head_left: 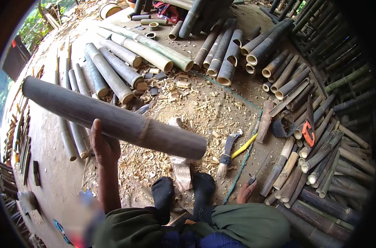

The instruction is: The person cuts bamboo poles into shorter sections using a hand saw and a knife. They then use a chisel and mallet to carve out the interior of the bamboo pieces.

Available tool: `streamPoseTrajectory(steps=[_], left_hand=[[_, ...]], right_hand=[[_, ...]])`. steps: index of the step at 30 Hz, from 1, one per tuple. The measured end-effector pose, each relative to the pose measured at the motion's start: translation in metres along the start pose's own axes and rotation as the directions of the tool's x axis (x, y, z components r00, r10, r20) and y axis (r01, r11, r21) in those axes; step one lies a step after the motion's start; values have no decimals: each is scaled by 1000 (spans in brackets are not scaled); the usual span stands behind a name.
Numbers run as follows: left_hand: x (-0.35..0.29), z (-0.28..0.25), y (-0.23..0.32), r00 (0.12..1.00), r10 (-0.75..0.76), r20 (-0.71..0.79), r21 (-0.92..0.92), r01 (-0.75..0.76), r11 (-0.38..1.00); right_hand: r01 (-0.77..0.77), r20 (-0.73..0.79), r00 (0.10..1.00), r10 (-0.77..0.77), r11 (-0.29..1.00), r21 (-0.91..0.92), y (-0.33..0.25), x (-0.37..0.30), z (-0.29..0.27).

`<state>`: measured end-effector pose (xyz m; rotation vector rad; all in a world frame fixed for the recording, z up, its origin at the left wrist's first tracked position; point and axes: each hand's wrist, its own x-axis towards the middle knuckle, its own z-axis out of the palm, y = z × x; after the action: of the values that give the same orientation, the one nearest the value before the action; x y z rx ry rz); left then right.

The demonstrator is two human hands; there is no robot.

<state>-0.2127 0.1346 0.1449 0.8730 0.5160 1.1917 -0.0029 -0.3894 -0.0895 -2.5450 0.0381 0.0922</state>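
Observation:
My left hand (104, 142) is closed under a thick dark bamboo pole section (113, 118), holding it raised and slanting from upper left down to the middle. The thumb presses on its near side. Down by my right knee, my right hand (246, 192) is curled at the dark handle of a knife with a thin, narrow blade (261, 167); part of the handle is hidden by the fingers. Between the two hands lies a hatchet-like chopping blade (229, 149) with a cord-wrapped wooden handle, beside a yellow rod (244, 147).
Wood chips (155, 165) cover the ground around a pale wooden block (180, 171) between my feet. Cut bamboo sections (136, 51) lie ahead, and more bamboo (320, 165) is piled at right with an orange-handled saw (308, 132). A green cord (241, 169) crosses the ground.

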Motion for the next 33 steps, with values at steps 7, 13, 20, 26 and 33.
streamPoseTrajectory(steps=[7,13,20,26,33], left_hand=[[-15,-44,-18,925,-328,-192,59,344,937],[-77,-40,-62,877,-379,-296,163,437,884],[-119,-38,-84,866,-375,-330,390,487,782],[-134,-32,-94,862,-447,-238,570,496,654],[-154,-20,-155,819,-562,-113,596,509,621]], right_hand=[[151,3,985,-170,867,-474,-71,-15,-27],[389,557,729,-399,910,143,-196,-43,14],[661,798,412,-440,747,71,-240,-82,82],[829,696,411,-588,559,-17,-292,10,89],[904,750,233,-619,423,67,-377,119,126]])
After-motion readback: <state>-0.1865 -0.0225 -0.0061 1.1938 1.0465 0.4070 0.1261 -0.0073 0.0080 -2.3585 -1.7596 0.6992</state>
